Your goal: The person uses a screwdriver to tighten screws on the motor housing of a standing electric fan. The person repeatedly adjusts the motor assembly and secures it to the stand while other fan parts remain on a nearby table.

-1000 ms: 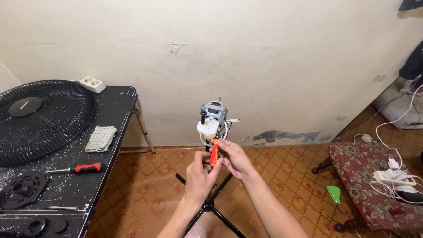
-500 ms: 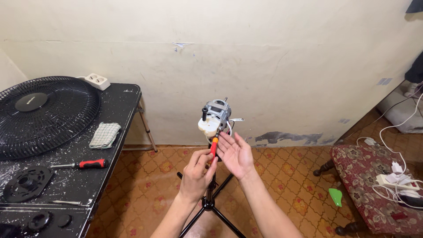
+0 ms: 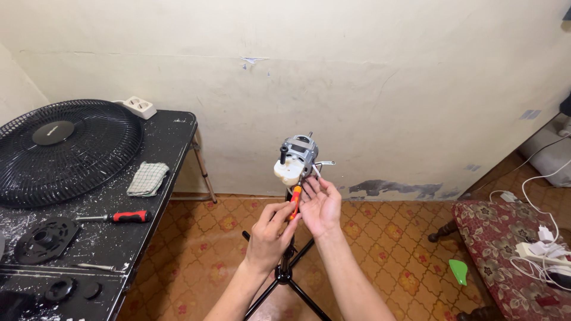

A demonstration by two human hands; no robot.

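A bare fan motor (image 3: 297,159) with a grey metal body and a white gear housing sits on top of a black tripod stand (image 3: 284,274). My left hand (image 3: 269,233) grips a small red and orange screwdriver (image 3: 294,200) just below the motor. My right hand (image 3: 322,206) is beside it with the palm up and fingers spread, its fingertips touching thin wires under the motor.
A black table (image 3: 157,196) at the left holds a black fan grille (image 3: 65,148), a folded checked cloth (image 3: 147,178), a red-handled screwdriver (image 3: 119,217), round black fan parts (image 3: 44,239) and a white power strip (image 3: 140,107). At the right are a patterned stool (image 3: 505,238), white cables (image 3: 544,249) and a green scrap (image 3: 458,271).
Both hands have risen slightly toward the motor. My right hand has opened, its fingers now spread at the wires, while my left hand still holds the screwdriver.
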